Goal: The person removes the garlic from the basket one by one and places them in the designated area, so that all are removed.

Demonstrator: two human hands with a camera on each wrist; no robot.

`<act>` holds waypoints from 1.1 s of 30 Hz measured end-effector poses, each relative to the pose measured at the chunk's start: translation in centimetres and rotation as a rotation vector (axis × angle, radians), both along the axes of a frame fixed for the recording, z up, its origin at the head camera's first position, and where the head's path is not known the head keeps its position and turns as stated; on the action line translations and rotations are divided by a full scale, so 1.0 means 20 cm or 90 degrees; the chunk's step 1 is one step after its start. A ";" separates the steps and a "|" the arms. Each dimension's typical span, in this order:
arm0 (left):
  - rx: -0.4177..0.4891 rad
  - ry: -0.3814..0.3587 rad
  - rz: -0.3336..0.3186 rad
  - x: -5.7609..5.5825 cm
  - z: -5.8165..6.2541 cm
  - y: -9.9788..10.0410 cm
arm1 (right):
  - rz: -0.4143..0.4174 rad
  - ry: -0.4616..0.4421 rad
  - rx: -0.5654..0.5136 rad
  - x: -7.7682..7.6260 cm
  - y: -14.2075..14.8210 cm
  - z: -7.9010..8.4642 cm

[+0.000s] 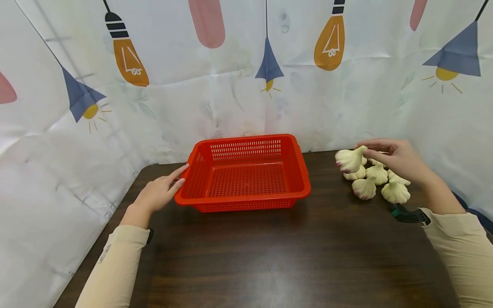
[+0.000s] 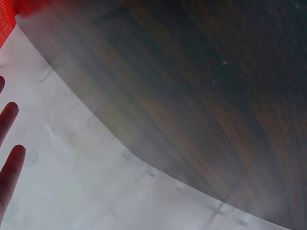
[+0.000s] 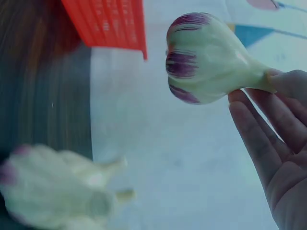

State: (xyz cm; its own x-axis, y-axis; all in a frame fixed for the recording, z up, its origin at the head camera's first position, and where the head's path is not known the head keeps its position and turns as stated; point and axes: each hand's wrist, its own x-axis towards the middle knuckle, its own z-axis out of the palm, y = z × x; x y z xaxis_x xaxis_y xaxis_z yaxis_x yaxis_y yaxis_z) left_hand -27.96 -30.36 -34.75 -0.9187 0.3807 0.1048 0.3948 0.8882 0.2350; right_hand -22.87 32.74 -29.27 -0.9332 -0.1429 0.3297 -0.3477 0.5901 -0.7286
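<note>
My right hand [image 1: 398, 158] pinches a garlic bulb [image 1: 349, 160] by its stem, holding it above a pile of other garlic bulbs [image 1: 395, 191]. In the right wrist view the held bulb [image 3: 206, 60] shows purple streaks on its round end, with thumb and fingertips at the neck. My left hand [image 1: 158, 192] touches the left rim of a red plastic basket [image 1: 242, 199] with straight fingers. Only some fingers [image 2: 10, 167] of that hand show at the edge of the left wrist view.
The basket's slotted floor [image 1: 246, 179] is bare. Both basket and garlic are on a dark wooden table [image 1: 246, 256]. Behind it hangs a white cloth [image 1: 239, 102] printed with lamps and bulbs. The table's left edge runs close to my left arm.
</note>
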 end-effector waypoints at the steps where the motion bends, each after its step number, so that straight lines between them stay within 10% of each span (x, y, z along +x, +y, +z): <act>1: 0.000 -0.001 0.000 0.00 0.00 0.00 | -0.001 0.003 -0.008 0.00 0.02 0.00; 22: 0.005 0.003 -0.001 0.00 0.00 0.00 | -0.144 0.090 -0.045 0.19 0.52 -0.15; 33: 0.005 0.000 0.002 0.01 0.00 0.00 | -0.109 0.137 -0.146 0.23 0.72 -0.30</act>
State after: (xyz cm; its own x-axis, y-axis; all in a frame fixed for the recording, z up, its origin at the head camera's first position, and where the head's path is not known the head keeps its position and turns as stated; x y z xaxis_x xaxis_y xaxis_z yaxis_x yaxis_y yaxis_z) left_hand -27.83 -30.30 -34.75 -0.9202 0.3765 0.1074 0.3914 0.8877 0.2423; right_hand -18.29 47.04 -35.22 -0.8430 0.1103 0.5264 -0.4176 0.4826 -0.7699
